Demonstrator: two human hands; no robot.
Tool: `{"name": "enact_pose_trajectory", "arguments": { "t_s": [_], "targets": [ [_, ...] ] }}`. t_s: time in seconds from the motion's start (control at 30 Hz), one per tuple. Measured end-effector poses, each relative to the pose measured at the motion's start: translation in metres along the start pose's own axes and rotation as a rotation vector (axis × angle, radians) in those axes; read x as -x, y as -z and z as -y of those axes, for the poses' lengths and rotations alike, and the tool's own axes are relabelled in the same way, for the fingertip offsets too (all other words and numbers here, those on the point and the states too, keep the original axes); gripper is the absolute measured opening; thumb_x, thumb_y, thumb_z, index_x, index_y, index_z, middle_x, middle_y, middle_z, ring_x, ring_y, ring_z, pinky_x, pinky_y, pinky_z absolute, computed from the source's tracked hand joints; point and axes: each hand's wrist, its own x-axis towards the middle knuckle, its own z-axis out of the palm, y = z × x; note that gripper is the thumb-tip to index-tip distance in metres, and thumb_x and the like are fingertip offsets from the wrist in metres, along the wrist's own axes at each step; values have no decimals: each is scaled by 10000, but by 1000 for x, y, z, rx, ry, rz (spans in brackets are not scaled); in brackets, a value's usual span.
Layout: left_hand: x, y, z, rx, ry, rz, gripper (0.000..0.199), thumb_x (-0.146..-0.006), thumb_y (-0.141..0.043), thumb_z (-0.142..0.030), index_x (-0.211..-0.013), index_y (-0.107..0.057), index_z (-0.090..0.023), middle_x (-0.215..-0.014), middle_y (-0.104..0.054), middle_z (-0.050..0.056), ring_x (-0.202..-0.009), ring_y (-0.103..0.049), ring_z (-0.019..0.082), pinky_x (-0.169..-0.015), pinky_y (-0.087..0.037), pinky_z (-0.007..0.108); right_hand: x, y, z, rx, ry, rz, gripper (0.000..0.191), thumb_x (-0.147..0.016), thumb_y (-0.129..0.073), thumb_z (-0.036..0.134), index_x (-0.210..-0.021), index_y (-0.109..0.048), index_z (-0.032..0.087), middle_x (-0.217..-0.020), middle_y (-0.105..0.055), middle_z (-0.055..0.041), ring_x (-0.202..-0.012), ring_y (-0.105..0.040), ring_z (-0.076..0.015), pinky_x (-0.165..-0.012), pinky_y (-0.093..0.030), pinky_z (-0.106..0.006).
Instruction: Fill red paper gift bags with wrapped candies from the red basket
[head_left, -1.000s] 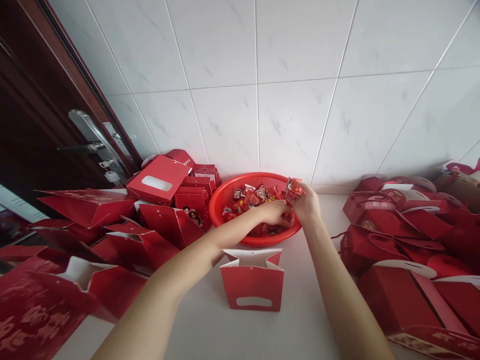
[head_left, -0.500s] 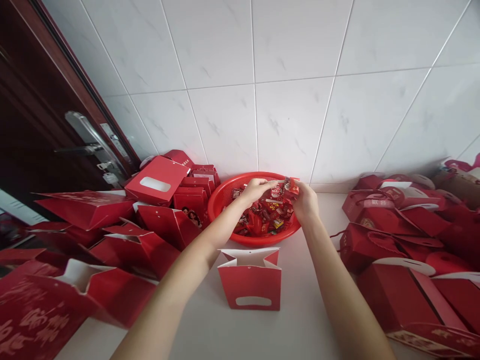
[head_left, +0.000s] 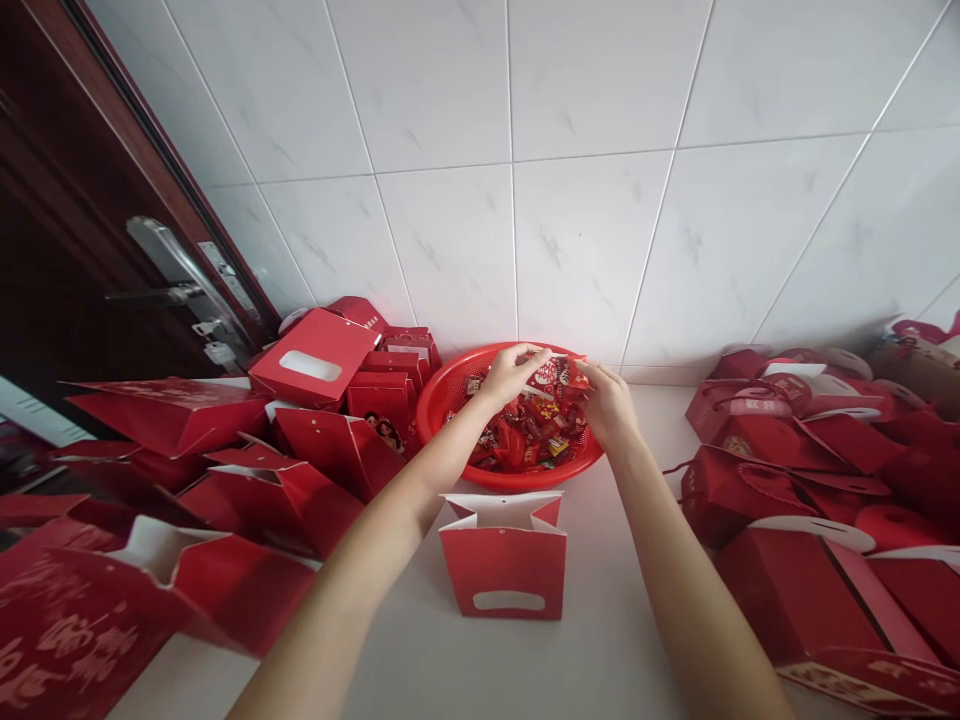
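A red plastic basket (head_left: 431,405) with perforated sides holds many wrapped candies (head_left: 525,440). Over its back part, my left hand (head_left: 510,378) is closed, thumb and fingers pinched on something small that I cannot make out. My right hand (head_left: 609,405) is at the basket's right rim, its fingers closed on a red-wrapped candy (head_left: 576,376). In front of the basket, a red paper gift bag (head_left: 502,565) stands upright on the white surface with its top spread apart. A white oval shows low on its front.
Red gift bags and boxes (head_left: 281,490) crowd the left side, some with gaping tops. More red gift boxes (head_left: 802,590) with handles are packed on the right. A tiled wall (head_left: 585,250) rises behind the basket; a dark door (head_left: 90,200) with a metal handle is at the left.
Both hands stay over the basket. My left hand has shifted slightly up and its fingers have moved; my right fingers have turned a little around the red-wrapped candy.
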Motion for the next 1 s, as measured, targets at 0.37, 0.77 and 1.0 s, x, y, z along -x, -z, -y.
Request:
{"name": "enact_pose_trajectory", "arguments": {
  "t_s": [0.37, 0.77, 1.0],
  "targets": [
    [1, 0, 1, 93, 16, 34, 429, -740, -769, -522, -960, -693, -163, -948, -725, 57, -901, -655, 202, -794, -507, 305, 6, 0, 5, -17, -90, 125, 300, -555, -906, 355, -725, -711, 204, -724, -679, 16, -661, -596, -145, -564, -471, -267],
    [4, 5, -7, 120, 27, 190, 411, -693, -818, -479, -926, -760, -145, -920, -753, 74, -876, -665, 228, -818, -497, 353, 4, 0, 3, -41, -66, 107, 296, -539, -916, 349, -733, -737, 215, -721, -706, 6, -697, -623, -167, -639, -508, -292],
    [12, 3, -18, 36, 90, 122, 426, -811, -711, -537, -1086, -723, -211, -1180, -721, 75, -1060, -661, 251, -863, -516, 327, 3, -2, 2, -132, 14, -33, 257, -500, -893, 277, -681, -724, 208, -699, -719, 6, -662, -624, -159, -609, -512, -281]
  ]
}}
